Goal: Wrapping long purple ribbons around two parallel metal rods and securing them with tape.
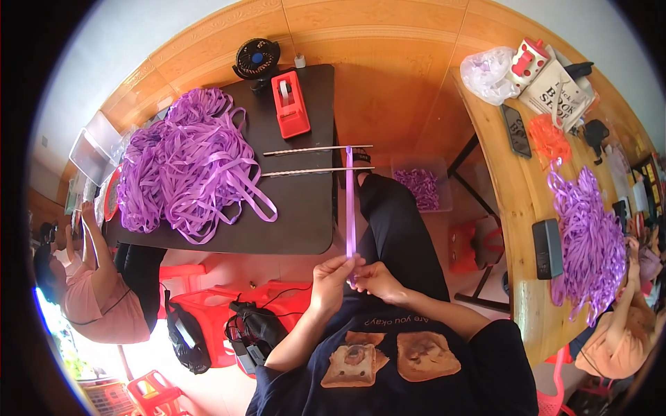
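Observation:
A narrow purple ribbon (pixel 350 208) stretches toward me from two thin metal rods (pixel 305 150) that stick out past the right edge of the dark table. My left hand (pixel 331 277) pinches its near end between thumb and fingers. Close beside it, my right hand (pixel 380 283) has its fingers closed at the same spot, where a bit of purple shows between the hands. Exactly how the fingertips overlap there is hard to see. A large tangled heap of purple ribbon (pixel 191 166) lies on the table, left of the rods.
The dark table (pixel 291 222) also bears a red tape dispenser (pixel 290 104) and a small black fan (pixel 257 59). A clear bin (pixel 420 188) with purple pieces stands on the floor. Right, a wooden table (pixel 510 229) holds more ribbon, a phone and bags. Other people sit at both sides.

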The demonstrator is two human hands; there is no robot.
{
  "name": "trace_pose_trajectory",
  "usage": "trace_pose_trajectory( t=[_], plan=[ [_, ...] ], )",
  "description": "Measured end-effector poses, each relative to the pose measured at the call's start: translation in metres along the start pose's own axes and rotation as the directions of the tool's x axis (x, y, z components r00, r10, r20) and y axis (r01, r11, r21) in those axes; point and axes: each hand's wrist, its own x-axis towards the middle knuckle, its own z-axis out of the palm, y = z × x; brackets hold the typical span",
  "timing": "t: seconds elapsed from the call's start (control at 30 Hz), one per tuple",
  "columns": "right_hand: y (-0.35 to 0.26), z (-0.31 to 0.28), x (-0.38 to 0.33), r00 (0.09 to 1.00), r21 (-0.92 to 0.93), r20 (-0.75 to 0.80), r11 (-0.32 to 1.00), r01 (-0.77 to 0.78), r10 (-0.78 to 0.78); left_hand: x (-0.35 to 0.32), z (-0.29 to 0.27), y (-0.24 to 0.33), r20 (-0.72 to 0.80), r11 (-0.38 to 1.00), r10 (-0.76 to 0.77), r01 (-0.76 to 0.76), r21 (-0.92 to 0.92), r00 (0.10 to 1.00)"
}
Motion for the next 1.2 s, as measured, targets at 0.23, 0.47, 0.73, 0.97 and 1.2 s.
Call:
trace_pose_trajectory(
  t=[0.23,0.47,0.73,0.97,1.2],
  plan=[
    [-0.011,-0.001,-0.006,0.991,0.003,0.045,0.992,-0.130,0.130,0.011,-0.010,0.006,0.018,0.965,-0.035,0.029,0.260,0.999],
    [-0.016,-0.002,-0.012,0.993,-0.081,0.118,0.997,0.019,-0.009,0.026,0.002,0.014,-0.008,0.969,0.047,-0.044,0.242,0.999],
    [-0.029,-0.007,-0.015,0.968,-0.214,0.235,0.967,0.142,-0.090,0.037,0.002,0.003,-0.084,1.000,0.027,-0.027,-0.003,0.996],
    [-0.031,-0.006,-0.009,0.937,-0.323,0.315,0.910,0.258,-0.154,0.039,-0.006,0.000,-0.008,1.000,-0.001,0.001,-0.019,1.000],
    [-0.033,-0.008,-0.007,0.912,-0.396,0.359,0.852,0.342,-0.199,0.036,0.002,0.005,-0.029,0.997,0.059,-0.060,-0.054,0.998]
  ],
)
